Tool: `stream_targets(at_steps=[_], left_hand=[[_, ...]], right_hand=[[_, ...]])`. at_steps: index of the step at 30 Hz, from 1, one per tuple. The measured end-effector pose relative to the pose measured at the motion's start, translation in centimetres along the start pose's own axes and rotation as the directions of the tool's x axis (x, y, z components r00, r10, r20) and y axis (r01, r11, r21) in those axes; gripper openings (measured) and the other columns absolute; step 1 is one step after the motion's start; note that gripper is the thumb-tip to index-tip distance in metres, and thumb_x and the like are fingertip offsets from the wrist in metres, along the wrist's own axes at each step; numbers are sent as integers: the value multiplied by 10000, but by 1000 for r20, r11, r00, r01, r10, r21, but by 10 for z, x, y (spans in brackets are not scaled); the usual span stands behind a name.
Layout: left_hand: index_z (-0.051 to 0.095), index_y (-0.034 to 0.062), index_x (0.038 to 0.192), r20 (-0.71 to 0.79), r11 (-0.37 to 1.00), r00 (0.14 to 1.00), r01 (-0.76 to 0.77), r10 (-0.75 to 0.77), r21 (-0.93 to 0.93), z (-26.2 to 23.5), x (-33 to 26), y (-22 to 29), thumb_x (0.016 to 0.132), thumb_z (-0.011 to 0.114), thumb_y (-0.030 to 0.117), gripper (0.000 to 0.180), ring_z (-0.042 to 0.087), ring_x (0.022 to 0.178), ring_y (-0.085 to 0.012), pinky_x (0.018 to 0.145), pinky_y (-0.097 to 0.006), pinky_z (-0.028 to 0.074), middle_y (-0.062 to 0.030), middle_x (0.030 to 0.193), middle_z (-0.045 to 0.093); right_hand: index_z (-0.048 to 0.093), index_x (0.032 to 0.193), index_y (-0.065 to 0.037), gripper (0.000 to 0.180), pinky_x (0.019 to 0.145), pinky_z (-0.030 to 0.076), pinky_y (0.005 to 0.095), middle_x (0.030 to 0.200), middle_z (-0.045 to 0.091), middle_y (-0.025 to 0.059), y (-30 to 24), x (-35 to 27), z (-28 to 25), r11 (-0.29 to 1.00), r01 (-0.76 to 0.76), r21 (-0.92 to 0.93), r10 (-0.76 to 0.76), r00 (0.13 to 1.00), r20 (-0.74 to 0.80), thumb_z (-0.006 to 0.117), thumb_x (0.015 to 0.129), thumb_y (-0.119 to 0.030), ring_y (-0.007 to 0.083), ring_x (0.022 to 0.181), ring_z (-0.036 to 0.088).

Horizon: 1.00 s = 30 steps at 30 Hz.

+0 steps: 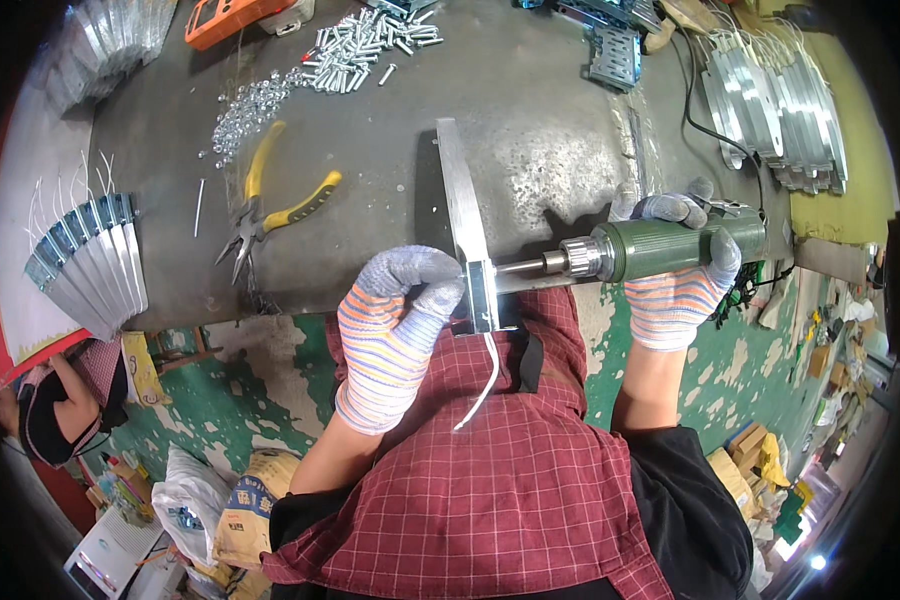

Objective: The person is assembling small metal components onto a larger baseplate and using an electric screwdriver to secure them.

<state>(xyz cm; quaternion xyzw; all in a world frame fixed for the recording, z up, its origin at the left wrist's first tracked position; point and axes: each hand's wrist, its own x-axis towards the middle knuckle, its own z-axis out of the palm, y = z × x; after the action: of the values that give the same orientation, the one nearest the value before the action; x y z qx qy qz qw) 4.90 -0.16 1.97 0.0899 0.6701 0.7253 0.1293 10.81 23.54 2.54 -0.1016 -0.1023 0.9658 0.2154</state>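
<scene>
Both my hands wear striped gloves with grey palms. My left hand (pixel 398 325) pinches the near end of a long flat metal strip (pixel 460 190), by a blue-and-silver bracket (pixel 482 295) with a white wire (pixel 487 385) hanging toward my apron. My right hand (pixel 678 285) is wrapped round a green electric screwdriver (pixel 660 248). Its long bit points left and meets the bracket's right side; the exact contact is too small to make out. Yellow-handled pliers (pixel 265 210) lie open on the table to the left.
Loose screws (pixel 355 55) and small nuts (pixel 245 115) are heaped at the far side of the grey table (pixel 370 160). Finished-looking strips with wires (pixel 90 265) lie fanned at left, more strips (pixel 775 110) at far right. A black cord (pixel 705 125) runs near the screwdriver. A co-worker (pixel 70 395) sits at far left.
</scene>
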Motion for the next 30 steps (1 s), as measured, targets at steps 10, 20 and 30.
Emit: stream_targets(at_steps=[10,20,30], left_hand=[[490,16,1236,105,991,993,-30,44,-128,-22,10,9,869,593,-56,387,597,923,-114,795,-241,488,-86,1049,638],[536,121,1274,152,-43,895,-147,420,988,-76,96,-4,726,751,379,643,516,1080,-393,915,-452,439,-208,1223,528],[460,-7,1302,-201,907,897,-415,394,-71,-37,54,55,850,657,73,499,623,914,-209,793,-326,536,-125,1065,608]], right_hand=[[549,1269,-74,550,1121,233,483,895,557,-17,-1,1,-4,1000,-28,12,28,1000,-6,714,756,-183,165,942,539],[533,1291,-76,584,1091,293,481,915,573,2,-2,2,-3,999,-30,35,30,1000,10,723,752,-193,181,940,543],[529,1293,-70,595,1081,303,514,894,585,6,-1,1,0,1000,-6,3,6,1000,-14,725,743,-187,194,935,562]])
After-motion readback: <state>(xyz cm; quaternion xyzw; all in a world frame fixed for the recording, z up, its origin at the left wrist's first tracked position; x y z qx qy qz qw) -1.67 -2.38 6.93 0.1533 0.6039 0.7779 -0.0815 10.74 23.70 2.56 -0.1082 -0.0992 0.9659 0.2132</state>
